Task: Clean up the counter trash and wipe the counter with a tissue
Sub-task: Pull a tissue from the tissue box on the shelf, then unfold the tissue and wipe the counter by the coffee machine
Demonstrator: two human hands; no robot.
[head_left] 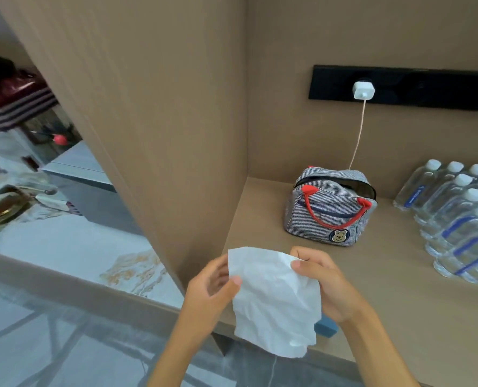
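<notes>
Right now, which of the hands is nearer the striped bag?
Right. The right hand is just in front of the striped bag; the left hand is farther left, across the tissue.

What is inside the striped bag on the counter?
The striped bag is unzipped, and a cable from the white charger runs down behind or into it. The inside is dark; its contents cannot be seen.

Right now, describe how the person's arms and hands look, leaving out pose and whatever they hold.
Both forearms are bare: no sleeves reach into view. The left hand and right hand wear no gloves, and no rings, watch or bracelets show. Fingernails are short and unpainted. No markings or bandages are visible on the parts that show.
</notes>
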